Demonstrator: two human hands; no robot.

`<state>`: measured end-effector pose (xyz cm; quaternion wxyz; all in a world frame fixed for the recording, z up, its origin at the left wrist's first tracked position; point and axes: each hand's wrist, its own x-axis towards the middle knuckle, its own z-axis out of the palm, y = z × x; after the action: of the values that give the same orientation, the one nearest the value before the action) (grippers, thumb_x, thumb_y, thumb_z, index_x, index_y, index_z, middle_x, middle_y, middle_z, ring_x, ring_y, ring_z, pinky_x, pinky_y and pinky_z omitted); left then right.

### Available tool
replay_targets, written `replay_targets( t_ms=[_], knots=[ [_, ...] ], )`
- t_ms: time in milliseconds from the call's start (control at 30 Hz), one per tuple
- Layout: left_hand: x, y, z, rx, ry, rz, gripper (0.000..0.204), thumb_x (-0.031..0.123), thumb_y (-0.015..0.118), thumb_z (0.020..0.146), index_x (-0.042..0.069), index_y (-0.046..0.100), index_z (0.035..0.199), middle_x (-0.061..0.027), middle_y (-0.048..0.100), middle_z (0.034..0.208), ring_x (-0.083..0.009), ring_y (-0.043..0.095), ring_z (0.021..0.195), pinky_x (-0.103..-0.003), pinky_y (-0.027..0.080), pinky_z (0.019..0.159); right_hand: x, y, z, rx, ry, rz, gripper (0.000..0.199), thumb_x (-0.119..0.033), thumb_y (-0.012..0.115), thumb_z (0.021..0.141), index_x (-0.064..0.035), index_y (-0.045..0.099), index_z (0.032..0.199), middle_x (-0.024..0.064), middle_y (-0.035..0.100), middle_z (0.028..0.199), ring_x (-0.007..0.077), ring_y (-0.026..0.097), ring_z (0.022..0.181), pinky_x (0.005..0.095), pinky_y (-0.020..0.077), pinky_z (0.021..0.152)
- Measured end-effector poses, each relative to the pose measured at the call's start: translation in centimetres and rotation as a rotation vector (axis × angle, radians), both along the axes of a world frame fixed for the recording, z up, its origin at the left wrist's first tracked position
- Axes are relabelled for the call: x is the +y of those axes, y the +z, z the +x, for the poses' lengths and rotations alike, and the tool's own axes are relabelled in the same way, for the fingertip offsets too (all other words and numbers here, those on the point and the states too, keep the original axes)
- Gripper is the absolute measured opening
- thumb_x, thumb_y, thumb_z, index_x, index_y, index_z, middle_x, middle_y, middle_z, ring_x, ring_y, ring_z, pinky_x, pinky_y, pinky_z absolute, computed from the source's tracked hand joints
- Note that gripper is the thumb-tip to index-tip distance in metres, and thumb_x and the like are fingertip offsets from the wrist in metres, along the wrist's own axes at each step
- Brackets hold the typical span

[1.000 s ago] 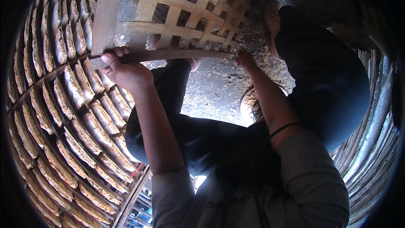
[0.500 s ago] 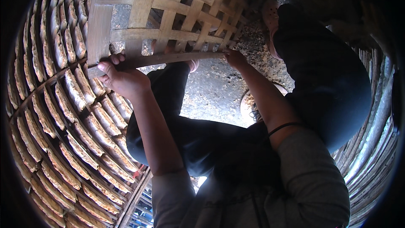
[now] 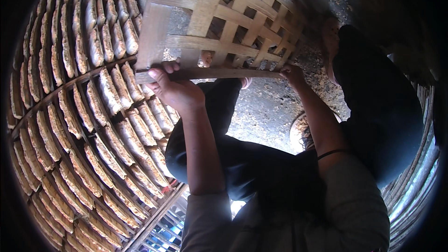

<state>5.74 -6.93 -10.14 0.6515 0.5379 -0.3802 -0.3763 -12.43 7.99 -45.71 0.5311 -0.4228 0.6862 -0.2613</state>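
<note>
A woven bamboo tray (image 3: 224,32) with open square gaps is held up in front of me, tilted on edge. My left hand (image 3: 177,88) grips its near left corner, thumb on the rim and fingers curled behind it. At the right end of the same near rim, my right hand (image 3: 293,73) closes its fingers on the edge. No food lies on the woven face turned toward me. Close by my left hand are rows of pale brown, slab-like pieces (image 3: 109,91) set on edge on a slatted rack.
The slatted rack's wooden edge (image 3: 154,217) runs at lower left. A round container (image 3: 298,133) with brown contents stands on the grey, crumb-littered floor (image 3: 256,112) between my legs. Bamboo poles or slats (image 3: 415,182) line the right side.
The tray, both hands and my legs all appear farther right in the view, as does the rack, so the view has turned left. Both hands keep the same grip on the tray.
</note>
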Motion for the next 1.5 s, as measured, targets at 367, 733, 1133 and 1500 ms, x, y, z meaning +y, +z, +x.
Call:
replay_targets(
  t_ms=[367,733,1133,1500],
  knots=[
    [1.0,0.1,0.3,0.005,-0.05,-0.03,0.035,0.042,0.049,0.102,0.008,0.044,0.095,-0.0024,0.047,0.08,-0.0168,0.046,0.081,-0.037,0.041,0.086,-1.2,3.3,2.0,0.236,-0.063,0.13,0.024,-0.029,0.06,0.094,-0.0065,0.066,0.099,0.0132,0.069,0.09,0.0255,0.07,0.078,0.0395,0.0541,0.071],
    [2.8,0.8,-1.5,0.045,-0.067,-0.07,0.043,0.043,0.054,0.099,0.005,0.043,0.117,-0.0085,0.059,0.097,-0.022,0.056,0.095,-0.042,0.042,0.099,-3.0,12.2,4.1,0.218,-0.35,-0.529,0.005,-0.013,0.066,0.087,-0.0091,0.067,0.09,0.009,0.067,0.088,0.0226,0.067,0.077,0.0349,0.0546,0.065],
    [3.2,1.0,-1.6,-0.006,-0.162,-0.138,0.041,0.031,0.051,0.102,0.0,0.045,0.127,-0.0148,0.062,0.106,-0.0252,0.06,0.109,-0.043,0.045,0.101,-4.6,19.5,4.9,-0.127,-0.32,-0.674,0.016,-0.014,0.061,0.088,-0.0093,0.067,0.103,0.0108,0.066,0.098,0.0264,0.068,0.089,0.0355,0.055,0.077],
    [3.6,1.4,-1.9,-0.03,-0.202,-0.163,0.038,0.031,0.045,0.104,-0.001,0.045,0.125,-0.0127,0.063,0.1,-0.0289,0.061,0.11,-0.048,0.043,0.104,-5.2,21.6,5.2,-0.074,-0.118,-0.857,0.015,-0.019,0.059,0.091,-0.0094,0.067,0.1,0.0115,0.066,0.1,0.0317,0.063,0.098,0.0425,0.05,0.086]
  ],
)
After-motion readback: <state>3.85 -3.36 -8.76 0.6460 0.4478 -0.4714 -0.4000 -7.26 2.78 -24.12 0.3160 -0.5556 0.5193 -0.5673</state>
